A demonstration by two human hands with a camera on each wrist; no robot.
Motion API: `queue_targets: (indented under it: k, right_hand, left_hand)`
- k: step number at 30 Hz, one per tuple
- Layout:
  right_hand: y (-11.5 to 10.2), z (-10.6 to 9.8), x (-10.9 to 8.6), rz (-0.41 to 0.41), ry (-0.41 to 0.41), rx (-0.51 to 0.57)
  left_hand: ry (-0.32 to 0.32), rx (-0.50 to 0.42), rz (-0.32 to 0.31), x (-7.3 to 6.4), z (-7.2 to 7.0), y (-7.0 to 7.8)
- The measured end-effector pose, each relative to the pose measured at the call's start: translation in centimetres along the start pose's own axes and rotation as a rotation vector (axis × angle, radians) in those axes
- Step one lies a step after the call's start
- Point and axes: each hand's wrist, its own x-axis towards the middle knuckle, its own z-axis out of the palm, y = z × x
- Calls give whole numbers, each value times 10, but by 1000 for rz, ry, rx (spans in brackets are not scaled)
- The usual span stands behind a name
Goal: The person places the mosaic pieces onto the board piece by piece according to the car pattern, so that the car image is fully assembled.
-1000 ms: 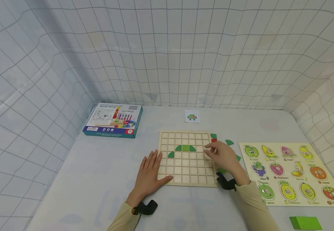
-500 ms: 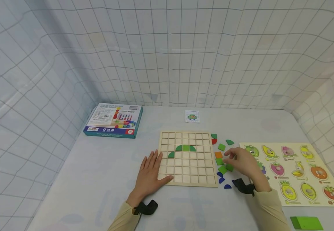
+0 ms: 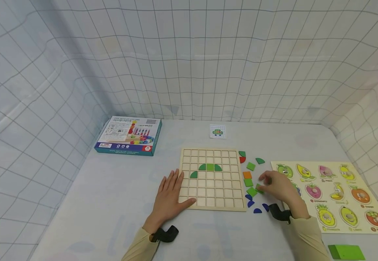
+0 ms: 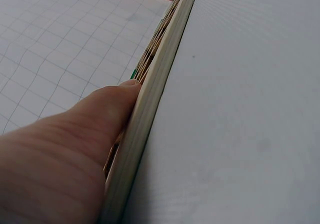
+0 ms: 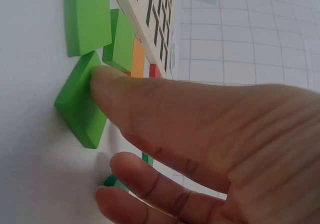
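Green square tile [image 5: 80, 104] with a right thumb on it

It's on the surface [image 3: 110, 203], to the right of the wooden grid board [image 3: 219, 184], just beside another green square [image 3: 251, 191]. The right hand [image 3: 278, 186] has its thumb touching the tile and the other fingers bent; honestly can't tell whether they're gripping it. The left hand [image 3: 169, 199] holds nothing, fingers straight and spread, fingertips at the board's left edge and thumb on the near edge.

In the grid: a light green square [image 3: 210, 167] with a dark green quarter-circle [image 3: 202, 167] either side, plus another quarter-circle lower left. Loose beside the board: an orange square [image 3: 247, 175], blue half-circles [image 3: 257, 211], a red quarter-circle [image 3: 242, 159]. A small picture card [image 3: 217, 132] lies beyond the board, a boxed set [image 3: 128, 136] off left, a fruit puzzle [image 3: 326, 188] off right.
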Motion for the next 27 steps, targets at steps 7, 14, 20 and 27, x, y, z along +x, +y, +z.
queue_targets:
  k: [7, 14, 20, 27]
  right_hand:
    - [0, 0, -1, 21, -22, 0]
    - [1, 2, -2, 37, -52, 12]
    - [3, 5, -1, 27, -48, 15]
    - [3, 6, -3, -3, -34, 21]
  left_hand:
    - [-6, -4, -3, 0, 1, -1]
    - [-6, -5, 1, 0, -1, -1]
    - [-3, -8, 0, 0, -1, 0]
    - [-2, -3, 5, 0, 0, -1]
